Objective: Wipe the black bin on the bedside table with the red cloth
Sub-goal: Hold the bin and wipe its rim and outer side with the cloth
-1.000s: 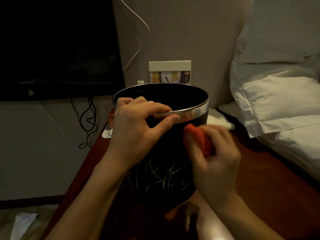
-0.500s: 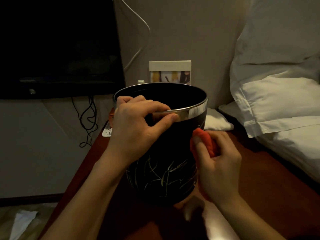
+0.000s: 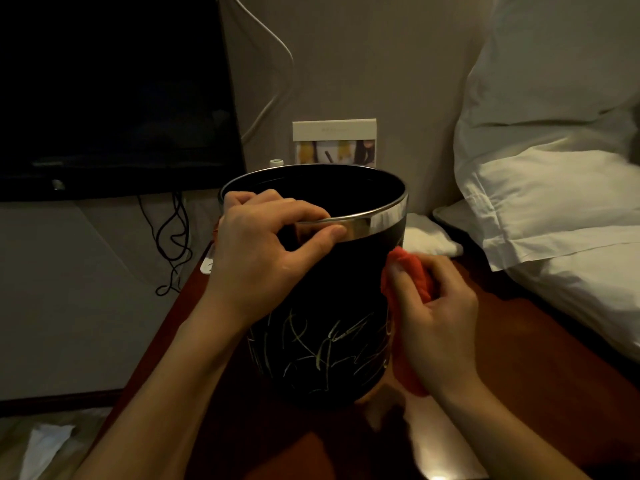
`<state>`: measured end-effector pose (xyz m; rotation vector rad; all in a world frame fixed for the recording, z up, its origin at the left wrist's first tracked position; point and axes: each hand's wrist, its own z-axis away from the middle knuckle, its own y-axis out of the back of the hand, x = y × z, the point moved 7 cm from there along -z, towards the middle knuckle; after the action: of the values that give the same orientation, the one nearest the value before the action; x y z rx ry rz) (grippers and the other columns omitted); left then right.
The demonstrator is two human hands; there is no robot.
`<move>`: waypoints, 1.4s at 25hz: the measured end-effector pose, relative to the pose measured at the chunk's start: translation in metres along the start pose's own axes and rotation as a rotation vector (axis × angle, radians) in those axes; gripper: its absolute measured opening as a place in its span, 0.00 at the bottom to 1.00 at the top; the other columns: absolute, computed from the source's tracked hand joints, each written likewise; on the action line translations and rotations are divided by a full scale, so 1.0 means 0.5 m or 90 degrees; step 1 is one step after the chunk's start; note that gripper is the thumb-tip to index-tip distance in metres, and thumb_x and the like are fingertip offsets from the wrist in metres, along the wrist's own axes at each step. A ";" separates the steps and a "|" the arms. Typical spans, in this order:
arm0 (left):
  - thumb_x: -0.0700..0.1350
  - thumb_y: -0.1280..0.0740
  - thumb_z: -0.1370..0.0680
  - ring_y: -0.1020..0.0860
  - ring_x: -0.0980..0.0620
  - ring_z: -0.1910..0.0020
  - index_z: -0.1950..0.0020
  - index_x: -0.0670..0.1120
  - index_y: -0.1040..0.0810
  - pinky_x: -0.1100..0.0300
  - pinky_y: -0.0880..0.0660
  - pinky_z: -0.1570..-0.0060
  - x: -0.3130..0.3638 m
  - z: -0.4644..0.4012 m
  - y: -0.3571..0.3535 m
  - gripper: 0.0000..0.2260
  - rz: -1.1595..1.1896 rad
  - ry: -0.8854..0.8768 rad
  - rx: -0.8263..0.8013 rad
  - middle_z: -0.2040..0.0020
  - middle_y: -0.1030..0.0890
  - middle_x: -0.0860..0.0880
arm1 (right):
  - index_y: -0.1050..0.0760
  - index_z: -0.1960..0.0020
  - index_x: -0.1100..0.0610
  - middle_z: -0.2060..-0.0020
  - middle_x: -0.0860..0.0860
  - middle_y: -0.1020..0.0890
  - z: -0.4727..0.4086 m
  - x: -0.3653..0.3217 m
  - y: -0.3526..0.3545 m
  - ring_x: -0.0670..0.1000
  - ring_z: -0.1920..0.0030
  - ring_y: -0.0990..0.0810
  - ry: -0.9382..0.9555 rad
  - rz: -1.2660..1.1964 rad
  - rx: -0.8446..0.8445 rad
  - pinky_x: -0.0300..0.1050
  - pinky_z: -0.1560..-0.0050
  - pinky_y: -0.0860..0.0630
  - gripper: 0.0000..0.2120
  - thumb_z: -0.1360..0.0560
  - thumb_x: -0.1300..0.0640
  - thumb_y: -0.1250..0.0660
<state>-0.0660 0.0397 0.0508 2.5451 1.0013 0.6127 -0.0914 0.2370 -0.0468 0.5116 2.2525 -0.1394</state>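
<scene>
The black bin (image 3: 325, 327), with a silver rim band and pale scratch-like lines, stands upright on the reddish-brown bedside table (image 3: 519, 341). My left hand (image 3: 263, 251) grips the bin's near rim, fingers over the edge and thumb on the silver band. My right hand (image 3: 440, 313) holds the bunched red cloth (image 3: 412, 275) and presses it against the bin's right side, below the rim. Part of the cloth hangs down under my palm.
White pillows (image 3: 554, 188) lie close on the right. A small white folded cloth (image 3: 429, 237) sits behind the bin. A card stand (image 3: 334, 142) leans at the wall. A dark screen (image 3: 110, 98) and hanging cables (image 3: 173, 244) are on the left.
My right hand with the red cloth moved from the front of the bin round to its right side and slightly down. My left hand kept its grip on the rim.
</scene>
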 end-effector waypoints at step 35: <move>0.58 0.32 0.29 0.23 0.59 0.56 0.57 0.60 0.21 0.56 0.33 0.48 -0.043 0.000 0.028 0.05 0.089 0.041 -0.047 0.58 0.20 0.56 | 0.23 0.55 0.55 0.62 0.48 0.22 0.017 -0.049 -0.022 0.45 0.63 0.25 0.113 0.019 -0.025 0.29 0.63 0.33 0.04 0.24 0.56 0.28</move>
<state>-0.0725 0.0152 0.0514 2.5603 0.8098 0.7597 -0.0754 0.2173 -0.0352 0.5549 2.4133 -0.0363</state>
